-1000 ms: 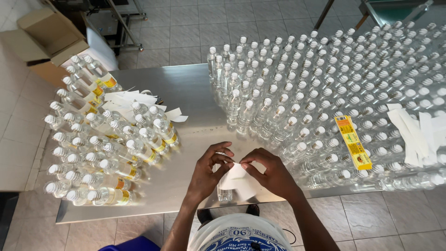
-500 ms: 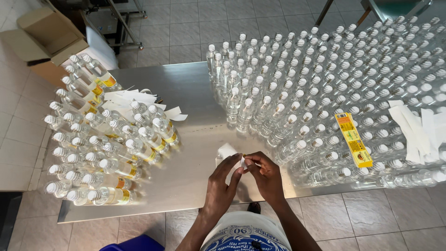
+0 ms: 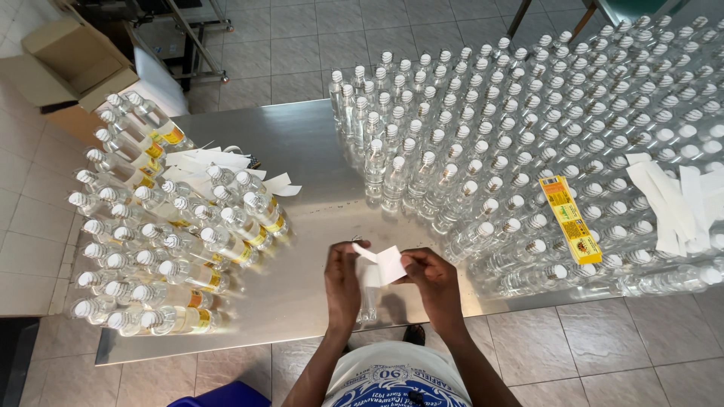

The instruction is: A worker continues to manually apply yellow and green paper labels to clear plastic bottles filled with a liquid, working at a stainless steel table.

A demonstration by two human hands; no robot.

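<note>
I note a change against the views half a second and one second back: both hands have lifted slightly off the steel table [image 3: 302,143], and the white label strip [image 3: 385,264] now stands clear between them, one end peeled up toward the left. My judgement is that the backing is being separated from the label.

Grip state: my left hand [image 3: 343,283] is closed with thumb and fingertips pinching the left end of the strip; my right hand [image 3: 434,283] is closed, pinching its right edge. The strip is held in the air just above the table edge, between the two grips.

Directly under the grip stands a clear bottle [image 3: 368,298], unlabelled as far as I can tell; the left hand partly covers it.

Containers: left of the grip, a cluster of labelled bottles [image 3: 166,249] with white caps and yellow labels, contents clear. Beyond it and to the right, a dense block of unlabelled bottles [image 3: 543,128], likewise capped and clear. A yellow label sheet [image 3: 571,218] lies on that block, with spent white backing strips [image 3: 671,200] farther right. An open cardboard box [image 3: 68,64] sits far left on the floor.
</note>
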